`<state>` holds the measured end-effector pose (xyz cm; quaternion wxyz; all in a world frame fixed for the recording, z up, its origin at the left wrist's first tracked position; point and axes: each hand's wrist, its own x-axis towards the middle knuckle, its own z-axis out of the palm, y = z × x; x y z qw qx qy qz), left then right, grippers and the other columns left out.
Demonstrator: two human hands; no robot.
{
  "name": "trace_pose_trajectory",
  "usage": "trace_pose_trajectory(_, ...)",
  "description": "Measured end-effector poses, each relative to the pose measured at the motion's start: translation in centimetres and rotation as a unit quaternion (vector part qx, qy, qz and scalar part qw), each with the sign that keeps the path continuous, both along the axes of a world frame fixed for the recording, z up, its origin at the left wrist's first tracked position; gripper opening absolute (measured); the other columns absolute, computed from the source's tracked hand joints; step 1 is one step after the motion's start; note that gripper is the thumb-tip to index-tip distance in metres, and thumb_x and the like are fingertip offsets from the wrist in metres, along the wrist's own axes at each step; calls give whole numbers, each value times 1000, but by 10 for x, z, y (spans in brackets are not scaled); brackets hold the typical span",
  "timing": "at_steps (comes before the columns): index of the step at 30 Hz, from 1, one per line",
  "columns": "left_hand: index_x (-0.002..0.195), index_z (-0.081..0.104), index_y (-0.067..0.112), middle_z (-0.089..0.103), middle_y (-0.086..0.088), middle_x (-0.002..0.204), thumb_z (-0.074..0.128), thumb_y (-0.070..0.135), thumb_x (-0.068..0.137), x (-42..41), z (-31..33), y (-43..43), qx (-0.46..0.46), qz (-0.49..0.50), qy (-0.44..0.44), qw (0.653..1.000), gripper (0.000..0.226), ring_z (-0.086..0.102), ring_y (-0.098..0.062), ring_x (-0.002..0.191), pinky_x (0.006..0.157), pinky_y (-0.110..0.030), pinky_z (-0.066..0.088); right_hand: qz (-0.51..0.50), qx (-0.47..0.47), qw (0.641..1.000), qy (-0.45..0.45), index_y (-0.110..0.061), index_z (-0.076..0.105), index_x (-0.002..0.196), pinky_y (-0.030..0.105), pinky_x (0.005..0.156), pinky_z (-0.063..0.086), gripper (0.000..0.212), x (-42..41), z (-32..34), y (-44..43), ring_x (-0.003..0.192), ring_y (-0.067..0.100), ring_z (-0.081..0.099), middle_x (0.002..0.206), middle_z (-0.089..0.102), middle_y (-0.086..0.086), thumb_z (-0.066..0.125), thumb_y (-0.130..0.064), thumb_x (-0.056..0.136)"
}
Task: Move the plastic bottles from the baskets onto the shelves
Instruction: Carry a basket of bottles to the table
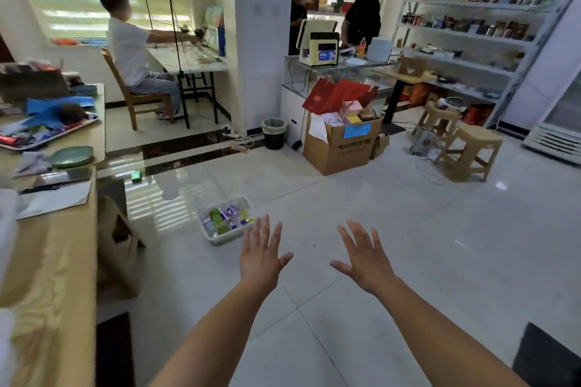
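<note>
A white basket (210, 237) sits on the tiled floor a little left of centre, holding several plastic bottles (222, 217) with green and purple labels. My left hand (260, 253) is stretched out in front of me with straight spread fingers, just right of the basket and holding nothing. My right hand (364, 256) is held out the same way, farther right, over bare floor. Grey metal shelves (465, 36) with packaged goods stand against the far right wall.
A wooden table (53, 258) with papers, a green plate and a tray runs along the left. A cardboard box (341, 143), a bin (274, 132) and plastic stools (474, 148) stand beyond. One person sits at a desk; two stand behind the counter (339, 67).
</note>
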<state>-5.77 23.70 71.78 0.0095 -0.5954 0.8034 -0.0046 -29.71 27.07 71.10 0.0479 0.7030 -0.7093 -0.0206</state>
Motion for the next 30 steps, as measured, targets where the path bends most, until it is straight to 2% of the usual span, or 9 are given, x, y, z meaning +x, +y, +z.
trace_pose_trajectory(3, 152, -15, 23, -27, -9, 156, 14, 60, 98, 14, -4, -31, 0, 34, -2, 999, 72, -26, -27, 144, 117, -44, -14, 18, 8, 1000, -5, -14, 46, 132, 50, 97, 38, 83, 4, -5, -39, 126, 25, 40, 132, 55, 11, -1, -69, 90)
trace_pose_trajectory(7, 152, -14, 24, -27, -8, 157, 16, 60, 97, 23, -8, -77, -4, 77, 3, 997, 72, -24, -27, 144, 118, -43, -12, 78, 18, 997, 5, -13, 34, 146, 48, 110, 12, 107, 6, -12, -100, 141, 29, 32, 152, 34, 11, -16, -78, 77)
trace_pose_trajectory(9, 153, -13, 23, -26, -9, 157, 17, 60, 97, 22, -8, -103, -1, 92, -6, 996, 73, -24, -28, 145, 119, -45, -11, 76, 27, 997, 5, -14, 37, 141, 50, 107, 22, 96, 6, -15, -137, 134, 28, 43, 144, 46, 12, -11, -74, 84)
trace_pose_trajectory(11, 153, -11, 22, -26, -9, 157, 18, 59, 98, 18, -5, -135, -3, 105, -13, 994, 73, -23, -29, 145, 119, -46, -8, 83, 35, 996, -8, -15, 29, 142, 50, 112, 19, 90, 5, -11, -177, 137, 25, 29, 145, 45, 13, -10, -73, 85)
trace_pose_trajectory(13, 153, -10, 23, -25, -10, 157, 19, 59, 98, 12, 1, -172, -11, 118, -19, 993, 72, -23, -30, 145, 119, -47, -7, 131, -2, 991, -3, -15, 20, 150, 47, 116, 0, 107, 0, -8, -222, 140, 20, 4, 155, 27, 12, -20, -79, 74)
trace_pose_trajectory(15, 153, -13, 22, -26, -10, 157, 17, 59, 98, 7, 9, -207, -19, 129, -28, 991, 73, -24, -30, 145, 118, -46, -11, 150, -1, 988, -19, -15, 14, 153, 44, 114, -11, 120, -5, -2, -261, 141, 20, -7, 160, 12, 11, -28, -83, 62)
trace_pose_trajectory(22, 149, -22, 22, -38, -10, 149, 13, 60, 97, 11, 2, -297, 4, 195, -27, 981, 73, -35, -28, 136, 114, -46, -16, 154, 29, 987, -19, -14, 43, 132, 51, 96, 39, 83, -10, 4, -384, 125, 27, 41, 130, 58, 12, -3, -69, 90)
trace_pose_trajectory(25, 150, -21, 21, -41, -11, 147, 14, 58, 98, 22, -12, -315, 33, 203, -29, 978, 73, -37, -28, 134, 118, -48, -13, 178, 43, 983, -25, -13, 45, 133, 50, 98, 37, 87, 1, -9, -414, 123, 29, 52, 133, 55, 12, -4, -69, 89)
trace_pose_trajectory(30, 147, -23, 21, -42, -11, 144, 12, 62, 96, 47, -20, -371, 37, 235, -20, 971, 74, -32, -29, 139, 116, -47, -15, 193, 60, 979, -15, -14, 43, 132, 49, 97, 37, 83, 26, -20, -479, 125, 25, 39, 132, 54, 11, -4, -68, 90)
